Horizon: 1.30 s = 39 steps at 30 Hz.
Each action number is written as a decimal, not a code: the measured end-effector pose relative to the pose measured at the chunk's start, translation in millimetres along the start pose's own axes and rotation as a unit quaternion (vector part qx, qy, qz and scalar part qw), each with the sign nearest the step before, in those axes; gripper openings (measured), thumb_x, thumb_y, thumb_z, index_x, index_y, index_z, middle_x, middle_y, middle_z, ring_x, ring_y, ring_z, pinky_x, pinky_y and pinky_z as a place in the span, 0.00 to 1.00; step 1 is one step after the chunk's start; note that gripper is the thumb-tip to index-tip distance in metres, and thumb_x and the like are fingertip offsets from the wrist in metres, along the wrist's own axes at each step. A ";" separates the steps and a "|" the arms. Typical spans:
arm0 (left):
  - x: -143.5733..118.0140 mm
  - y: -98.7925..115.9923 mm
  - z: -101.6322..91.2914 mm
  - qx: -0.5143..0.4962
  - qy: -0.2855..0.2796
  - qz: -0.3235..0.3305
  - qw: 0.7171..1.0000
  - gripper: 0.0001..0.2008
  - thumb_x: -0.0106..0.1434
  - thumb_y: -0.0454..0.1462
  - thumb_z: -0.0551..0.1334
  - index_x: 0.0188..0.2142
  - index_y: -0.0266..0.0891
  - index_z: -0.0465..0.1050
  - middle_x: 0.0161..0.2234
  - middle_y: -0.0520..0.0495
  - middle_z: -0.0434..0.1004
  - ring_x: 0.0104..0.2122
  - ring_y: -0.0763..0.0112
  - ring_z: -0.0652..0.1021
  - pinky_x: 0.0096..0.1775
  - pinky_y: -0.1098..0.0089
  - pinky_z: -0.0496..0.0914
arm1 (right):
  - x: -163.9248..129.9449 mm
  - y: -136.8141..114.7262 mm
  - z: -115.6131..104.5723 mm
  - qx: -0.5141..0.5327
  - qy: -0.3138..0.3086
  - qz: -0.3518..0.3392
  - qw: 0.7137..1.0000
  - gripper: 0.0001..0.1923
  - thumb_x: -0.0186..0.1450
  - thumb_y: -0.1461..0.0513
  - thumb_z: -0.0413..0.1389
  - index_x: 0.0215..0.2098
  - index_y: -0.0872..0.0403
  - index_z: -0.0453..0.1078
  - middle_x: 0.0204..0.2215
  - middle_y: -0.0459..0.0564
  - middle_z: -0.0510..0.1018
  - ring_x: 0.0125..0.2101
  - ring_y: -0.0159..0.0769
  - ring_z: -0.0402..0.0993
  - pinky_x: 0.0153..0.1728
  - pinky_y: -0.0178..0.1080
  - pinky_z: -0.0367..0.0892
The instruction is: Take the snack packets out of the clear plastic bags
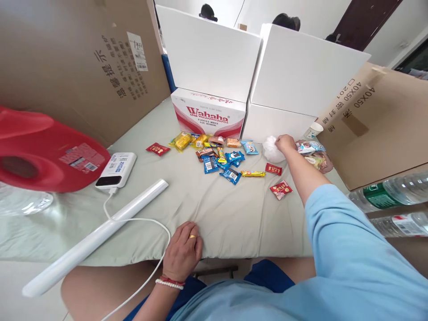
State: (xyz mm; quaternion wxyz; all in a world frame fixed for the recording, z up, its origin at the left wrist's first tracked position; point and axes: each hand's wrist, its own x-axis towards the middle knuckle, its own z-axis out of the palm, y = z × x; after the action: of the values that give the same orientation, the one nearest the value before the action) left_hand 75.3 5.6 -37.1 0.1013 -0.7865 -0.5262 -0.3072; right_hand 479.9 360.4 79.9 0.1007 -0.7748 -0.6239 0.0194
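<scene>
My right hand [285, 143] reaches to the back of the table, its fingers closed on a crumpled white plastic bag [272, 150]. Just beside it lies a clear bag of wrapped snacks [312, 154]. Nearer to me are two red snack packets [281, 189] and a yellow-wrapped stick [253, 174]. Blue packets [230, 175] and several yellow-wrapped snacks [183, 141] form a loose heap left of the white bag. My left hand [183, 250] rests at the table's front edge with fingers curled in, and no object shows in it. A white cable runs close by its wrist.
A Wahaha carton [209, 117] and white panels stand along the back. At left are a red jug [47, 151], a white power bank [117, 170] and a long white tube [96, 236]. A paper cup [314, 130] and water bottles [388, 194] are at right.
</scene>
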 end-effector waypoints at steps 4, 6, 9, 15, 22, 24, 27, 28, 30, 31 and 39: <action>-1.5 -1.0 1.3 -0.010 0.005 -0.002 1.000 0.11 0.63 0.26 0.60 0.44 0.37 0.75 0.42 0.40 0.79 0.48 0.56 0.77 0.51 0.58 0.74 | -7.8 2.7 -10.6 0.031 0.069 0.056 0.996 0.12 0.64 0.63 0.55 0.43 0.52 0.78 0.44 0.56 0.82 0.45 0.44 0.76 0.47 0.41 0.70; -3.3 -1.7 2.7 -0.012 0.006 -0.003 1.000 0.12 0.62 0.27 0.60 0.44 0.37 0.75 0.43 0.39 0.79 0.48 0.55 0.77 0.51 0.58 0.74 | -14.2 3.0 -23.7 0.122 0.138 0.064 0.981 0.09 0.63 0.62 0.56 0.40 0.53 0.76 0.42 0.55 0.82 0.43 0.43 0.76 0.46 0.41 0.70; -6.3 -3.4 4.8 -0.038 0.004 -0.015 0.999 0.12 0.63 0.27 0.60 0.44 0.38 0.76 0.43 0.40 0.79 0.49 0.55 0.78 0.52 0.57 0.74 | -43.0 0.5 -43.7 0.344 0.194 0.087 0.915 0.04 0.63 0.60 0.57 0.36 0.52 0.70 0.33 0.48 0.77 0.32 0.37 0.72 0.35 0.38 0.69; -3.3 -1.9 -5.8 -0.269 0.000 -0.184 0.945 0.05 0.69 0.35 0.59 0.39 0.41 0.75 0.40 0.44 0.79 0.44 0.60 0.79 0.49 0.58 0.74 | -192.8 -22.5 -26.4 0.706 -0.066 0.031 0.705 0.18 0.50 0.57 0.70 0.29 0.51 0.66 0.21 0.38 0.64 0.19 0.25 0.54 0.20 0.31 0.54; 33.5 37.5 -15.6 -0.626 -0.097 -0.413 0.655 0.38 0.59 0.49 0.71 0.64 0.46 0.60 0.63 0.36 0.65 0.55 0.55 0.77 0.50 0.57 0.75 | -357.4 -84.6 42.9 0.690 -0.217 0.060 0.688 0.19 0.54 0.49 0.72 0.31 0.52 0.74 0.20 0.40 0.69 0.21 0.27 0.57 0.23 0.33 0.54; 40.1 47.9 -12.4 -0.654 -0.119 -0.409 0.626 0.49 0.52 0.46 0.77 0.68 0.47 0.54 0.67 0.35 0.59 0.60 0.53 0.73 0.57 0.56 0.72 | -376.2 -97.6 46.4 0.672 -0.256 0.033 0.694 0.20 0.56 0.47 0.71 0.31 0.52 0.74 0.22 0.41 0.69 0.22 0.28 0.58 0.25 0.34 0.54; 42.7 55.4 -11.7 -0.692 -0.123 -0.408 0.583 0.47 0.51 0.41 0.77 0.66 0.47 0.58 0.64 0.39 0.65 0.58 0.55 0.74 0.56 0.58 0.71 | -382.9 -103.8 42.7 0.664 -0.307 0.008 0.681 0.21 0.55 0.46 0.71 0.30 0.52 0.73 0.21 0.40 0.68 0.22 0.28 0.57 0.26 0.34 0.53; 42.5 55.5 -13.1 -0.707 -0.115 -0.413 0.562 0.43 0.51 0.39 0.76 0.64 0.47 0.61 0.62 0.41 0.67 0.56 0.57 0.74 0.54 0.60 0.73 | -382.0 -102.8 40.9 0.666 -0.317 0.011 0.675 0.21 0.55 0.46 0.71 0.30 0.52 0.72 0.20 0.40 0.67 0.22 0.28 0.57 0.26 0.34 0.53; 41.3 52.5 -18.0 -0.739 -0.098 -0.428 0.511 0.35 0.51 0.36 0.74 0.57 0.46 0.66 0.58 0.43 0.70 0.53 0.59 0.76 0.50 0.61 0.74 | -379.0 -98.5 38.7 0.677 -0.325 0.030 0.660 0.21 0.55 0.46 0.71 0.31 0.52 0.71 0.21 0.40 0.68 0.22 0.28 0.57 0.25 0.34 0.53; 40.3 49.6 -21.3 -0.750 -0.090 -0.438 0.488 0.31 0.51 0.36 0.73 0.54 0.46 0.68 0.55 0.44 0.72 0.51 0.61 0.76 0.49 0.61 0.74 | -377.0 -95.7 38.4 0.683 -0.324 0.040 0.653 0.21 0.55 0.47 0.71 0.32 0.51 0.71 0.22 0.40 0.68 0.22 0.28 0.57 0.25 0.34 0.54; -7.3 13.7 -70.2 -0.666 -0.103 -0.469 0.572 0.19 0.59 0.42 0.71 0.49 0.44 0.74 0.39 0.49 0.75 0.31 0.74 0.71 0.35 0.70 0.70 | -260.4 -53.1 12.6 0.610 -0.062 0.025 0.789 0.15 0.59 0.52 0.65 0.33 0.50 0.66 0.25 0.41 0.69 0.23 0.30 0.64 0.27 0.36 0.62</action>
State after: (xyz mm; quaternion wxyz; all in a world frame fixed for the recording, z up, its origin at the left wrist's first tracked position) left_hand 59.3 -39.7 16.4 -0.6635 -0.3019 -0.4754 -0.4926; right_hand 369.3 120.0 52.3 0.5133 -0.5645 -0.4677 0.4462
